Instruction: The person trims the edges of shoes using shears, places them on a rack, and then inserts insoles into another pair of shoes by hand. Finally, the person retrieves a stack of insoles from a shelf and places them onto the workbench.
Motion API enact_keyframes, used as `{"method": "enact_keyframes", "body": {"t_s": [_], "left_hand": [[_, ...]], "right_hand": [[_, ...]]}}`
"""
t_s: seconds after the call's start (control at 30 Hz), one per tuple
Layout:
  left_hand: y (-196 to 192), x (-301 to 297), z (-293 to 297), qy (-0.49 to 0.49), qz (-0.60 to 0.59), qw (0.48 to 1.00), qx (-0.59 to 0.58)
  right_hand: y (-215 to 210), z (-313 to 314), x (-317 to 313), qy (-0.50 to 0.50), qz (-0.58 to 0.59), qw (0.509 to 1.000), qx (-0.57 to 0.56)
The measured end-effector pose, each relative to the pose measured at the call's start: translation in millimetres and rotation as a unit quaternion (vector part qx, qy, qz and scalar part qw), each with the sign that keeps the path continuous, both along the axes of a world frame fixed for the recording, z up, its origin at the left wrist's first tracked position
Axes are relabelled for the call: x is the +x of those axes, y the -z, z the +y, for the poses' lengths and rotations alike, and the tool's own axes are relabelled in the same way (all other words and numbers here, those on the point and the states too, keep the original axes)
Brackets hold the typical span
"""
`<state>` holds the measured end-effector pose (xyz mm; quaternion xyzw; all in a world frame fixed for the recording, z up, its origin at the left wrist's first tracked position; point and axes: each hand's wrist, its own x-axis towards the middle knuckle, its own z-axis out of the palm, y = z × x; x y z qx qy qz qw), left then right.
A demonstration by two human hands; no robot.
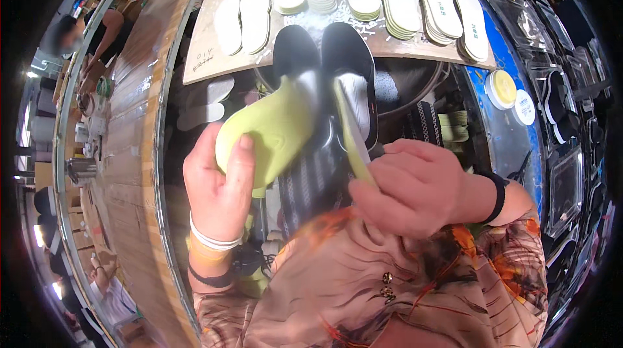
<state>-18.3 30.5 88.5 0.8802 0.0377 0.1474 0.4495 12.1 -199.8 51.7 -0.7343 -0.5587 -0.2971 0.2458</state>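
My left hand (217,182) is closed on a yellow-green insole (269,130), thumb lying on its face. The insole's front end, blurred, reaches the opening of the left black slip-on shoe (294,52). My right hand (415,189) pinches a second yellow-green insole (351,137), seen nearly edge-on. Its far end is at the opening of the right black shoe (348,49), whose pale lining shows beside it. How deep either insole sits inside is hard to tell. Both shoes lie side by side, toes pointing away from me and resting over the near edge of a board (214,52).
Several stacks of white-topped insoles (396,0) line the board, with small white bits scattered among them. Two round tubs (501,89) stand on a blue surface at right, beside clear plastic packs (564,192). A long wooden bench (126,153) runs along the left; another person (107,30) is beyond it.
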Motion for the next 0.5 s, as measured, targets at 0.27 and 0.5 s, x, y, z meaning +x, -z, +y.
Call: {"method": "enact_keyframes", "body": {"t_s": [0.27, 0.5], "left_hand": [[0, -9, -16, 0.141, -0.037, 0.946, 0.291], [58, -3, 4, 0.275, -0.023, 0.798, 0.535]], "right_hand": [[9, 12, -5, -0.007, 0.014, 1.0, -0.012], [28, 12, 8, -0.02, 0.026, 0.995, -0.093]]}}
